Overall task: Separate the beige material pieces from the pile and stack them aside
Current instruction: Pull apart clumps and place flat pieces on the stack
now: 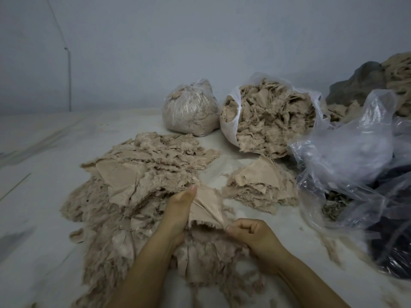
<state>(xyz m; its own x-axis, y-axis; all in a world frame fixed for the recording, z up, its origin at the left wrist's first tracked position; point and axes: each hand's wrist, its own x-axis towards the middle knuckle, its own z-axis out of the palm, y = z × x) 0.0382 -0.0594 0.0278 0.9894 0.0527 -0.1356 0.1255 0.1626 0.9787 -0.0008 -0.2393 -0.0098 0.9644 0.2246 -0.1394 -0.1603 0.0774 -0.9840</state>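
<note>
Two heaps of frayed beige scraps are seen on the pale surface (55, 152): a big fluffy pile (138, 174) and a small flat stack (262, 185) to its right, with two stuffed plastic bags (191, 110) behind. One thin, smooth-backed piece (205, 206) is held up over the pile's near edge, gripped along its left side by the left hand (178, 210) and pinched at its lower right corner by the right hand (255, 236)

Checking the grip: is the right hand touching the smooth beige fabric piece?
Touching: the head view shows the right hand pinching the smooth beige fabric piece's lower edge.
</note>
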